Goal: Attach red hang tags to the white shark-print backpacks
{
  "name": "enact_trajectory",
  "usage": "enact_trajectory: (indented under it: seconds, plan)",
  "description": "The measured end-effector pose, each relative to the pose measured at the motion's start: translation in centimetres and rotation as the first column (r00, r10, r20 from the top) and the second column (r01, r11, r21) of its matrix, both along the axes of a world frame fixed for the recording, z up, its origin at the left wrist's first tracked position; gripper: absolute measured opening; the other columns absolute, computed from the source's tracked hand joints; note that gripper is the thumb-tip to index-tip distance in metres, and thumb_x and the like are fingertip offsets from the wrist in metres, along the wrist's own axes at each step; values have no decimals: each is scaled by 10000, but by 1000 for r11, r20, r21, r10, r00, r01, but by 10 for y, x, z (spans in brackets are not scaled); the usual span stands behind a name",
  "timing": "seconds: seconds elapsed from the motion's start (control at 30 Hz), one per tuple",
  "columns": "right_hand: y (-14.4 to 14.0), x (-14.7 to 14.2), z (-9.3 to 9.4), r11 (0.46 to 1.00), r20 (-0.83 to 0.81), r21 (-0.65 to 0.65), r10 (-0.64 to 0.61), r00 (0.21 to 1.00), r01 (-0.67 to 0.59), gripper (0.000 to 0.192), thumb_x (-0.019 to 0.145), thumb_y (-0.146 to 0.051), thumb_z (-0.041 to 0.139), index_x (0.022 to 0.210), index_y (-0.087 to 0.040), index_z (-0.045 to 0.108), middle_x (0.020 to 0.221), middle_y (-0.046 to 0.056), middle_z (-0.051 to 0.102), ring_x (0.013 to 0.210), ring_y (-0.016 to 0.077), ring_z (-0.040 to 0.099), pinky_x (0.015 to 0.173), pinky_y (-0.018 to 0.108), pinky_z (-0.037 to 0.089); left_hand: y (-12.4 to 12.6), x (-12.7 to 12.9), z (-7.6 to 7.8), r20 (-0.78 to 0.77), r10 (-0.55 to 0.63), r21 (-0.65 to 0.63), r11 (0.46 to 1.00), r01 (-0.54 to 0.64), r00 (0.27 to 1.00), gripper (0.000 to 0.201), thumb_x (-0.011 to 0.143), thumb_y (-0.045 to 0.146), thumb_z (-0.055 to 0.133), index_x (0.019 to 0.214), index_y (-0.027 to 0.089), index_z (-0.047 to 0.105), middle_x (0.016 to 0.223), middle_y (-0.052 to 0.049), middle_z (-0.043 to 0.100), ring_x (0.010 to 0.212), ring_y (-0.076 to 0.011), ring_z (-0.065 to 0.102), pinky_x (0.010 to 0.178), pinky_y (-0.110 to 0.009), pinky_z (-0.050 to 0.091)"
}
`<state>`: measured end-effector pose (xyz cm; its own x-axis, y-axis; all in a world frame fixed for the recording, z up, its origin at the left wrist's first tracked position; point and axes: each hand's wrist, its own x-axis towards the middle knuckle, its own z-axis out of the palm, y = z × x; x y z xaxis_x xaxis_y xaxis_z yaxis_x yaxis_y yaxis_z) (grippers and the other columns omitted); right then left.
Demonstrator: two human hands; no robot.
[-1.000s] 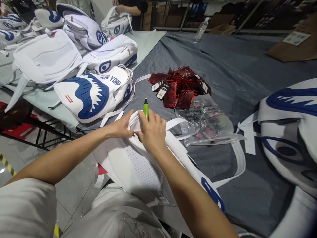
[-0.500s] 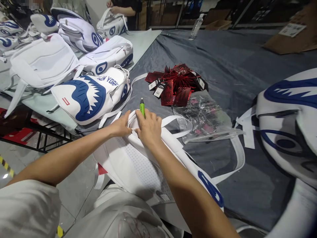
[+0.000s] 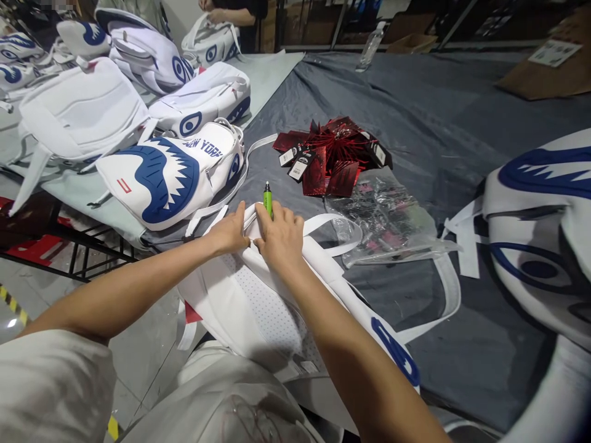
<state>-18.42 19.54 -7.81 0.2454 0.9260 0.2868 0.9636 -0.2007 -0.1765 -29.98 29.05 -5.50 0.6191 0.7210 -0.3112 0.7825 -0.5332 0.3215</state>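
A white backpack (image 3: 258, 307) with a perforated back panel lies face down at the table's near edge, partly over my lap. My left hand (image 3: 231, 232) pinches the top handle area of this backpack. Touching it from the right, my right hand (image 3: 281, 237) presses on the same spot while gripping a green lighter (image 3: 268, 198) that sticks up between its fingers. The backpack's white straps (image 3: 337, 229) loop out to the right over the grey cloth.
A pile of red hang tags (image 3: 330, 154) and a clear plastic bag (image 3: 388, 221) lie just beyond my hands. Shark-print backpacks (image 3: 170, 175) are stacked at the left, another (image 3: 540, 234) at the right. A person's hands (image 3: 217, 12) work at the far end, near a water bottle (image 3: 372, 46).
Both hands stayed on the backpack's top with only slight shifts; the view moved a little.
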Motion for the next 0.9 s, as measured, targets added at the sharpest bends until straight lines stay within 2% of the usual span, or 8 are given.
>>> enact_trajectory:
  seconds: [0.27, 0.4, 0.5, 0.67, 0.8, 0.9]
  plan:
    - [-3, 1, 6, 996, 22, -80, 33, 999, -32, 842, 756, -317, 826, 1486, -259, 410, 1544, 167, 410, 1253, 345, 450, 940, 455, 379, -1, 1, -2, -4, 8, 32, 999, -8, 1000, 988, 766, 271, 692, 1577, 127, 147, 1514, -224, 457, 1370, -330, 492, 1050, -403, 461]
    - [-7, 3, 10, 991, 28, -127, 39, 999, -35, 821, 800, -247, 773, 1517, -254, 374, 1585, 171, 360, 1307, 349, 427, 961, 474, 392, -3, 2, 2, -19, 4, 18, 1000, -4, 1000, 958, 780, 270, 674, 1573, 110, 161, 1502, -225, 469, 1344, -340, 514, 1035, -415, 473]
    - [-12, 8, 10, 987, 32, -155, 38, 999, -32, 815, 818, -211, 739, 1533, -281, 352, 1612, 149, 322, 1335, 354, 420, 981, 491, 394, -4, 3, 3, -33, 14, 22, 1000, -14, 999, 928, 793, 277, 650, 1576, 139, 172, 1505, -198, 475, 1337, -335, 521, 1035, -413, 476]
    - [-20, 13, 7, 991, 14, -127, 43, 999, -41, 865, 809, -305, 773, 1546, -250, 325, 1537, 167, 428, 1361, 346, 419, 1057, 506, 357, -4, 3, 1, -34, 19, 33, 999, -17, 999, 924, 794, 293, 634, 1580, 154, 168, 1455, -193, 526, 1273, -350, 574, 993, -426, 502]
    - [-18, 9, 5, 987, 71, -161, 21, 997, -9, 959, 743, -322, 844, 1547, -236, 328, 1578, 207, 358, 1398, 394, 377, 1089, 575, 312, -3, 3, 0, -36, 11, 35, 999, -9, 999, 914, 789, 288, 628, 1573, 138, 182, 1439, -215, 529, 1267, -360, 573, 979, -438, 504]
    - [-17, 8, 5, 985, 64, -173, 9, 998, 2, 897, 778, -290, 811, 1542, -264, 341, 1582, 189, 359, 1399, 376, 386, 1063, 536, 354, -3, 3, 0, -36, 2, 37, 999, 0, 999, 908, 792, 305, 620, 1569, 129, 185, 1430, -226, 533, 1258, -367, 576, 969, -453, 504]
